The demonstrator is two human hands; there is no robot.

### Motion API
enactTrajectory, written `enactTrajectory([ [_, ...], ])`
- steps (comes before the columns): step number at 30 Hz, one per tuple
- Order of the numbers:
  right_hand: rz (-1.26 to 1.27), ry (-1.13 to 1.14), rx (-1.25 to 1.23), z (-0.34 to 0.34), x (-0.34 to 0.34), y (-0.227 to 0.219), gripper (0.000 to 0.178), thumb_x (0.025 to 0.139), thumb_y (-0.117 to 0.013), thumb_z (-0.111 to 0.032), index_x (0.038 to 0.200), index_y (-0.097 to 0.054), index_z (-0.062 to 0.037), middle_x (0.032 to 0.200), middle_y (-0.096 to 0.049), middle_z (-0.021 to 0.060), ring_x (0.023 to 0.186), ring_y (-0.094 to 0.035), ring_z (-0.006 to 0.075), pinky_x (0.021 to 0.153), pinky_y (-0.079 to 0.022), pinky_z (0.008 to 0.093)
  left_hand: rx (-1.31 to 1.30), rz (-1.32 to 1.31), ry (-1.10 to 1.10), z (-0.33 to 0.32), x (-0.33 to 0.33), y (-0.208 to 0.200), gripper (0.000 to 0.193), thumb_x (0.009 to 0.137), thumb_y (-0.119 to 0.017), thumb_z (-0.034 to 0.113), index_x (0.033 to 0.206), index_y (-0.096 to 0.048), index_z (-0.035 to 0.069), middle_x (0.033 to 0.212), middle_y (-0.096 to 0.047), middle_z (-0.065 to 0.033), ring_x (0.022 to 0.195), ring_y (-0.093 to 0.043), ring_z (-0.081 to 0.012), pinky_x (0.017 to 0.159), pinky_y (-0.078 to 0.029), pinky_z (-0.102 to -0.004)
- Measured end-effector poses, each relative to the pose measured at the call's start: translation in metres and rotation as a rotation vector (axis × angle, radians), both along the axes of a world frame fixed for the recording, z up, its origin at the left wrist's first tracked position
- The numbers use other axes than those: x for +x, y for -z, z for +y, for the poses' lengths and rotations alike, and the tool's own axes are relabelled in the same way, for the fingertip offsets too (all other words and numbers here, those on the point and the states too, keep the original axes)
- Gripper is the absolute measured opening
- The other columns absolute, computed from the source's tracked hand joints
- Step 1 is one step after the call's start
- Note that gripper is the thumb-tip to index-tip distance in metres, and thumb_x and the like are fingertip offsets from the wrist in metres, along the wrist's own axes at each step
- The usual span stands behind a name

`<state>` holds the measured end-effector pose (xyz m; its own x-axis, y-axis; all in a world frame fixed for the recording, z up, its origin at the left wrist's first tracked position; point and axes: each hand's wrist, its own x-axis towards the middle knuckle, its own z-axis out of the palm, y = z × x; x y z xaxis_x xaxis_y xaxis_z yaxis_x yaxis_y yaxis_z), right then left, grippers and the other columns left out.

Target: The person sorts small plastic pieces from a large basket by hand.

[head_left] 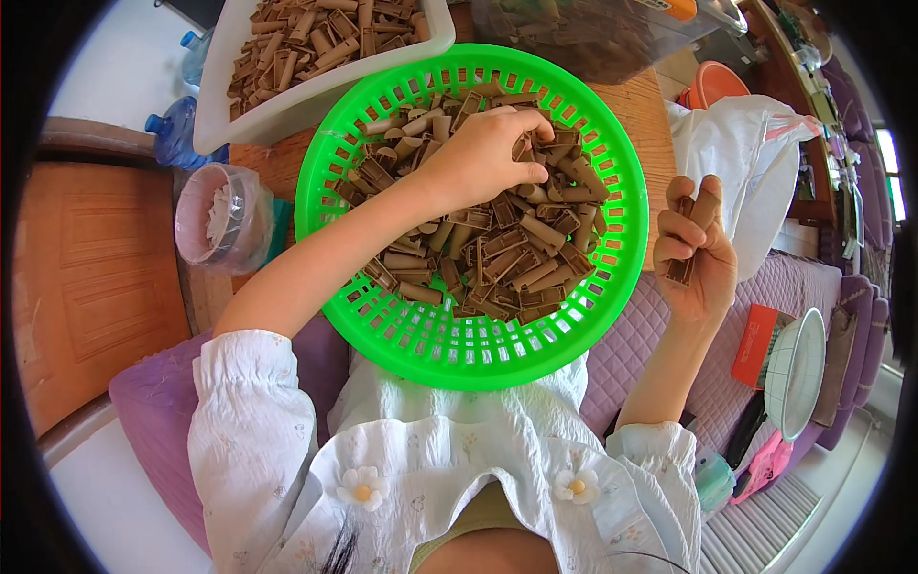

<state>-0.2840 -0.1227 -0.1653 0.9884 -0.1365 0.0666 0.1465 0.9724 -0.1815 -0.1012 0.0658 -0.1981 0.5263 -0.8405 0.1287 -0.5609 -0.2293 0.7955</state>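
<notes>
A bright green slotted plastic basket (626,258) holds a heap of brown half-round plastic pieces (507,249), hollow on one side. My left hand (492,158) reaches into the far part of the heap, its thumb and fingers curled round a brown piece (522,146) that is partly hidden by the fingers. Raised to the right of the basket, my right hand (703,249) is closed on brown plastic pieces. One piece (706,206) sticks up by the fingertips and another (680,271) shows below in the palm.
A white tub (225,105) of similar pieces stands far left on the wooden table (636,115), beside a clear bin (602,43). A plastic-lined pail (206,225) is at left. Rightward are a white sack (741,158), a purple quilted seat (660,354) and a pale oval basket (796,373).
</notes>
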Motion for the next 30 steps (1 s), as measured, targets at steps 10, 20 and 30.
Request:
enactTrajectory([
  [10,0.397,0.010,-1.165,0.018,0.002,-0.023,0.039,0.082,-0.059,-0.009,0.119,-0.048,-0.0053,0.106,-0.057,0.0096,0.063,-0.052,0.0148,0.056,-0.043,0.0269,-0.024,-0.253,0.058,-0.038,0.000,0.003,0.049,0.076,-0.067,0.016,0.120,-0.049,0.007,0.108,-0.059,-0.0172,0.103,-0.057,-0.0306,0.088,-0.045,-0.0416],
  [20,0.550,-0.325,-2.648,0.072,0.006,-0.027,0.040,0.073,-0.067,-0.008,0.110,-0.054,-0.0040,0.078,-0.060,0.0170,0.074,-0.063,0.0348,0.064,-0.050,0.0428,-0.020,-0.160,0.030,-0.033,0.002,-0.012,0.025,0.081,-0.059,0.012,0.103,-0.053,0.003,0.081,-0.063,-0.0126,0.069,-0.061,-0.0266,0.067,-0.050,-0.0359],
  [30,0.523,0.083,-2.326,0.037,-0.014,-0.026,0.029,0.069,-0.064,-0.004,0.098,-0.060,-0.0027,0.072,-0.058,0.0120,0.063,-0.060,0.0251,0.058,-0.047,0.0356,0.270,0.146,0.326,-0.025,-0.030,-0.024,0.019,0.082,-0.053,0.013,0.097,-0.054,0.001,0.083,-0.063,-0.0139,0.072,-0.062,-0.0256,0.067,-0.049,-0.0355],
])
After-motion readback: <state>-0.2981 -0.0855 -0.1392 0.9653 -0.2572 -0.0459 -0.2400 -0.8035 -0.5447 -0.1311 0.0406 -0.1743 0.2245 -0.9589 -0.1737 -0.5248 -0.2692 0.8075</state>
